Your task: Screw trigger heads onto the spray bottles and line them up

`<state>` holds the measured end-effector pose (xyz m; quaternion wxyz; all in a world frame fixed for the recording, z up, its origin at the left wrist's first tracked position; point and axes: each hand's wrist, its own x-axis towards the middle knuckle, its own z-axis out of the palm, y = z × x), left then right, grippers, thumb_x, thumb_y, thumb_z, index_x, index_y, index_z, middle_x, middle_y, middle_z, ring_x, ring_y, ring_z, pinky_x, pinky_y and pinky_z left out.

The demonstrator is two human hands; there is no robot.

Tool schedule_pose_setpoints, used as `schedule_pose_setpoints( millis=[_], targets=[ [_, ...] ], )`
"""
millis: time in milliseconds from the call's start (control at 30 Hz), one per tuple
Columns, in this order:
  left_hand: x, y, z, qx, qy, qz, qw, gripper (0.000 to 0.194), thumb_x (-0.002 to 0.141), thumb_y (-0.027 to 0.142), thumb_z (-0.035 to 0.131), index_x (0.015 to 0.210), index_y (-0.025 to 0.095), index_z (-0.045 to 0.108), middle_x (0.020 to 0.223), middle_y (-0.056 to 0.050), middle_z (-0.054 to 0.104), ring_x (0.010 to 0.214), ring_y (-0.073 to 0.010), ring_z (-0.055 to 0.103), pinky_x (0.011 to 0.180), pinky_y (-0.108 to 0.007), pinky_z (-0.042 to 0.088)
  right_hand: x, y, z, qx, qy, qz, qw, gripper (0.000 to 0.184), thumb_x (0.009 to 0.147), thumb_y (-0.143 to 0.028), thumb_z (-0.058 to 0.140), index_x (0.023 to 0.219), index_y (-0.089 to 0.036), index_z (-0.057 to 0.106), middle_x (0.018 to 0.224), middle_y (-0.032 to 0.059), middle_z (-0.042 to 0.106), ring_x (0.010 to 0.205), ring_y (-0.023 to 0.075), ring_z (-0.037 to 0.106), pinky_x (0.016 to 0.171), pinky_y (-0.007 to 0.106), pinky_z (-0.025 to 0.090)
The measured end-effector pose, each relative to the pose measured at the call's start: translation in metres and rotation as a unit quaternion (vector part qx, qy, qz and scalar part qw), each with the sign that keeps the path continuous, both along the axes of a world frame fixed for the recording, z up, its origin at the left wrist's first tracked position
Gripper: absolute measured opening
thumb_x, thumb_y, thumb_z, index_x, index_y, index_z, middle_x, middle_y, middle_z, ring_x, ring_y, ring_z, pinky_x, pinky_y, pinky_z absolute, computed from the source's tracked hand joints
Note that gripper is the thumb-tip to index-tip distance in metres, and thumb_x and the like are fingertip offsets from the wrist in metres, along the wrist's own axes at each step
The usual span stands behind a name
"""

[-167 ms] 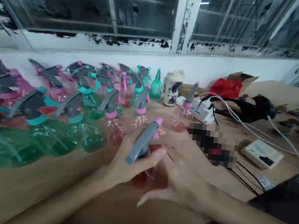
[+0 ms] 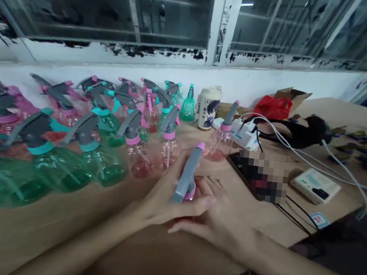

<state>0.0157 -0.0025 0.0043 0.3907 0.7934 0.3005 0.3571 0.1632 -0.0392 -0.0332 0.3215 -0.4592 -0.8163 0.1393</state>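
Note:
Between my hands stands a spray bottle [image 2: 188,174] with a grey-and-pink spray head; its body is mostly hidden behind my fingers. My left hand [image 2: 162,197] is closed around it just below the spray head, the thumb reaching across the front. From the other side my right hand [image 2: 227,218] curls round the bottle's body, its fingertips close to my left thumb. Nearby are a pink-collared spray bottle [image 2: 140,163] with reddish tint and another pink-collared spray bottle [image 2: 219,144] farther right.
Several green spray bottles [image 2: 103,165] crowd the table's left side. A printed cup [image 2: 208,109] stands by the wall. To the right lie a phone [image 2: 244,174], a white power strip [image 2: 245,138] with cables, a small white box [image 2: 316,186] and a red bag [image 2: 272,107].
The held spray bottle has shifted right and turned, its spray head now pointing more directly away. My right hand has closed in around the body, and its thumb has drawn nearer.

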Motion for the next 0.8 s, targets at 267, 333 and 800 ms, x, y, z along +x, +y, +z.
schedule_pose_setpoints(
  millis=[267,333,800],
  targets=[
    [-0.013,0.003,-0.021,0.009,0.047,-0.001,0.999,0.073,0.073,0.033,0.064,0.134,0.025,0.025,0.136,-0.009,0.040,0.124,-0.0286,0.039,0.102,-0.048,0.036,0.023,0.003,0.003,0.048,-0.071,-0.052,0.995,0.059,0.068,-0.065,0.057,0.100,-0.016,0.055,0.093,0.0096,0.062,0.091,0.0274,0.056,0.079,0.046,0.044],
    [-0.023,0.000,-0.035,0.033,0.053,0.057,0.996,0.063,0.077,0.034,0.061,0.130,0.022,0.030,0.133,-0.010,0.043,0.122,-0.0268,0.042,0.101,-0.047,0.037,0.033,0.010,0.002,0.067,-0.081,-0.057,0.993,0.061,0.068,-0.065,0.058,0.104,-0.015,0.054,0.101,0.0122,0.061,0.099,0.0297,0.053,0.084,0.047,0.043],
    [-0.051,-0.016,-0.082,0.122,0.117,0.109,0.980,0.016,0.082,0.008,0.057,0.085,0.023,0.062,0.082,0.005,0.065,0.076,-0.0087,0.062,0.073,-0.018,0.047,0.050,0.100,0.004,0.088,-0.115,-0.128,0.981,0.071,0.061,-0.063,0.065,0.111,-0.014,0.054,0.110,0.0180,0.060,0.107,0.0378,0.050,0.085,0.052,0.042]
  ],
)
